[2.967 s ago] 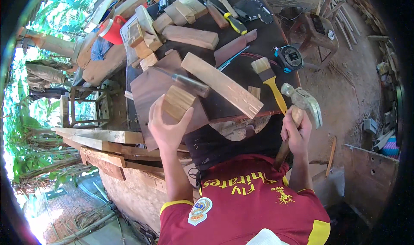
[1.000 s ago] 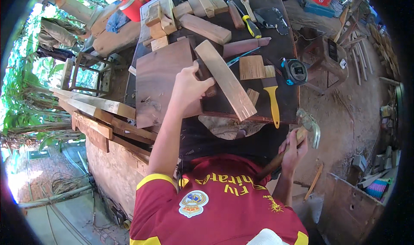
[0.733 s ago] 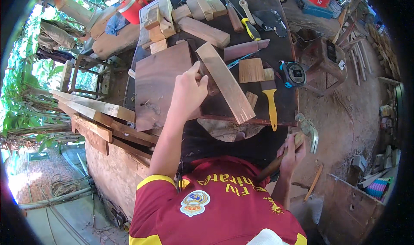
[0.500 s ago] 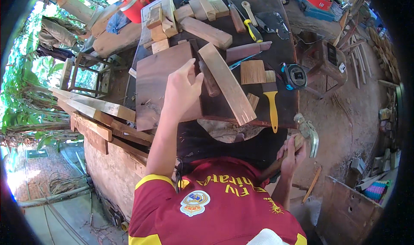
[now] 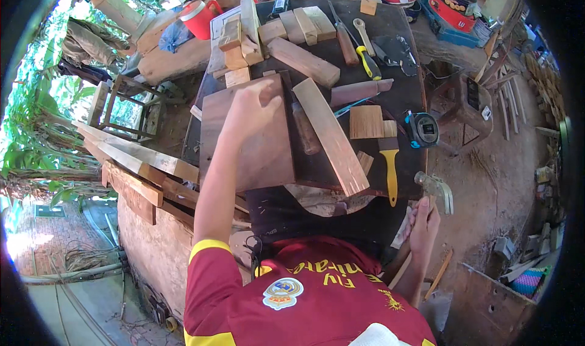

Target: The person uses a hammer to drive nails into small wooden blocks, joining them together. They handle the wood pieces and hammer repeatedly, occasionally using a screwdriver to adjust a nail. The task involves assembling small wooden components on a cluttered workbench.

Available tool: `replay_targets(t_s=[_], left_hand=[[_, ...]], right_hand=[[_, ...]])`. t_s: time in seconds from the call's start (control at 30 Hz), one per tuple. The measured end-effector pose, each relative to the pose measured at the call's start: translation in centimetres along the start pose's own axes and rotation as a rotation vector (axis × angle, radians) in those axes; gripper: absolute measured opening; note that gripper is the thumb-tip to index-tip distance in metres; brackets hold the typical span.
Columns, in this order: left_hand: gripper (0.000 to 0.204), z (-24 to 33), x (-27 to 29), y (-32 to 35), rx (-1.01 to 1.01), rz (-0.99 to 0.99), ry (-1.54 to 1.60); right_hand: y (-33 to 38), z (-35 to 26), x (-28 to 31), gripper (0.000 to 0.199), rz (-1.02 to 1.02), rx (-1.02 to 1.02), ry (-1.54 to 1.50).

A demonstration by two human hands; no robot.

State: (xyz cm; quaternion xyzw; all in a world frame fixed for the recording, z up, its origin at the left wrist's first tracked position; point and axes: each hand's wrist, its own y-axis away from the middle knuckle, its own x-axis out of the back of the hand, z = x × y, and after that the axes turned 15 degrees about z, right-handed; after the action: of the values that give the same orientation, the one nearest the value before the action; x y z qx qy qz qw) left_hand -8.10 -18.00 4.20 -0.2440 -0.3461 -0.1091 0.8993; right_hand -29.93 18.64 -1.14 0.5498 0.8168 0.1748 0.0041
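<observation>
My left hand rests over the far part of a flat brown wooden board on the dark table. Its thumb stands apart from the fingers, whose tips are partly hidden, and nothing shows in its grasp. Off the table's near right corner, my right hand is closed around the wooden handle of a claw hammer, metal head up. Beside the board lie a dark wooden tool handle and a long pale wooden block.
Right on the table are a yellow-handled brush, a tape measure and a square wooden block. Farther back lie a yellow-and-black screwdriver and several wood offcuts. A red jug stands behind; a stool is at right.
My left hand has moved toward the board's far edge, and the loose shavings on the board no longer show. The hammer stays in my right hand, slightly lower. The view has shifted a little.
</observation>
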Motion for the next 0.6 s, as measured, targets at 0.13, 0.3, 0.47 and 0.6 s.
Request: replay_targets(t_s=[0.13,0.3,0.47,0.6], left_hand=[[0.043,-2.0,-2.2,-5.3,-0.052,0.046,-0.018],[0.043,-1.9,-4.8,-11.1,-0.194,0.065,-0.171],[0.058,3.3,-9.5,-13.6,-0.054,0.098,-0.422],[0.058,4.1,-11.6,-14.7,0.041,0.118,-0.397]], right_hand=[[-0.7,-0.5,0.5,0.038,0.002,-0.026,0.094],[-0.1,-1.8,-0.3,0.039,0.042,-0.049,0.153],[-0.9,-0.5,-0.3,0.039,0.072,0.013,0.16],[-1.2,0.3,-0.1,0.04,0.084,0.035,0.149]])
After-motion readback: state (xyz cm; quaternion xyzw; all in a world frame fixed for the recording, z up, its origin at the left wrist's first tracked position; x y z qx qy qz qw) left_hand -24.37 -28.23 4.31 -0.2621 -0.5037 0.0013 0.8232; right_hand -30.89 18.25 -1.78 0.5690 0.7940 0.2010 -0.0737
